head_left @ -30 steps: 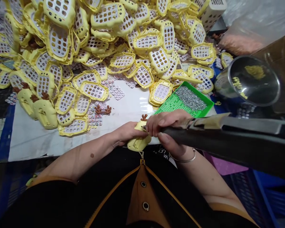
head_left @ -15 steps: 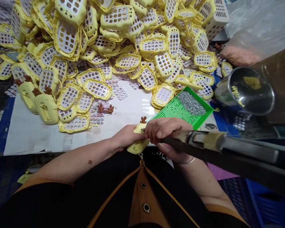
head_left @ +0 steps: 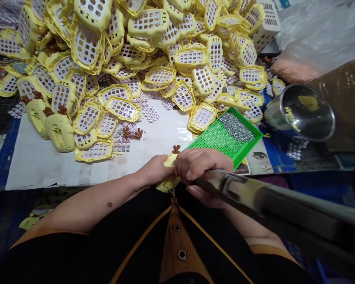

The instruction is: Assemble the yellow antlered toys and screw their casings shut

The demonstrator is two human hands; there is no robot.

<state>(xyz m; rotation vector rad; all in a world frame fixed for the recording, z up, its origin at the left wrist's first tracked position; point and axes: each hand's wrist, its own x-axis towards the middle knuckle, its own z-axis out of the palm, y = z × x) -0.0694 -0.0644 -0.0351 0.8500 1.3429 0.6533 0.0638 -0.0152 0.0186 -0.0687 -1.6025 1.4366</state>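
My left hand [head_left: 157, 169] is closed around a yellow plastic toy case [head_left: 167, 184], held close to my body at the table's front edge. Brown antlers [head_left: 176, 149] stick up from the case's top. My right hand [head_left: 204, 165] wraps round a long dark power screwdriver [head_left: 239, 189], whose body slants off to the lower right. Its tip and part of the case are hidden behind my right fingers. Just beyond that hand lies a green perforated tray [head_left: 208, 138] with many small silver screws [head_left: 236, 126] at its far end.
A big heap of yellow case halves [head_left: 148, 23] with white grids covers the back. Two antlered cases [head_left: 60, 132] lie left, and loose brown antlers [head_left: 132, 133] sit mid-table. A metal bowl [head_left: 301, 112] stands right, near a cardboard box [head_left: 349, 94]. White paper [head_left: 156, 142] covers the table.
The screwdriver's rear has swung lower, and my right hand has moved slightly left over the case. The screwdriver's tip, visible earlier, is now covered. The whole view has shifted slightly.
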